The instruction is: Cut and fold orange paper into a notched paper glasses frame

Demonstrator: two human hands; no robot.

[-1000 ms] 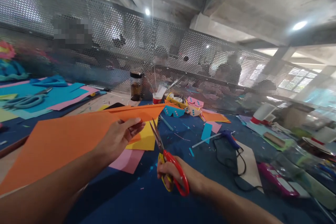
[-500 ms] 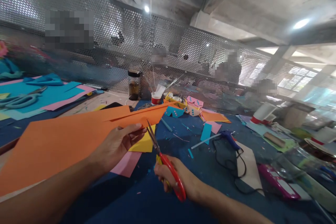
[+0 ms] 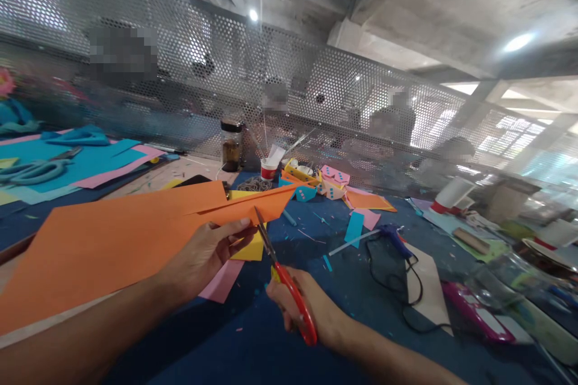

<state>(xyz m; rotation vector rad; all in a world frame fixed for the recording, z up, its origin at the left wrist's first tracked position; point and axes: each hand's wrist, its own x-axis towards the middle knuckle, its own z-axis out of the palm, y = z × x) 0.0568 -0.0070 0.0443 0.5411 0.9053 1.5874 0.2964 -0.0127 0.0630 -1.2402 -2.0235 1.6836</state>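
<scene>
My left hand (image 3: 212, 255) pinches the lower edge of a folded orange paper piece (image 3: 275, 201), thumb on top and fingers beneath. My right hand (image 3: 300, 301) grips red-handled scissors (image 3: 295, 295), with a bit of yellow showing inside the handle. Their blades (image 3: 265, 234) point up and away, and the tips overlap the orange piece just right of my left fingertips. A large orange sheet (image 3: 112, 234) spreads under and left of my left hand. Below the folded piece lie yellow paper (image 3: 250, 249) and pink paper (image 3: 223, 281) on the dark blue tabletop (image 3: 226, 343).
A blue glue gun (image 3: 395, 240) with a black cord lies to the right, near a magenta case (image 3: 478, 311) and a clear jar (image 3: 506, 280). Teal scissors (image 3: 40, 169) rest on blue paper at left. Behind stand a dark-lidded jar (image 3: 231, 147), a paper cup (image 3: 269, 169) and a perforated metal screen (image 3: 316, 78).
The folded orange piece has shifted slightly right and down, with its end lower than before. The scissor blades look closer together. Both hands keep their hold.
</scene>
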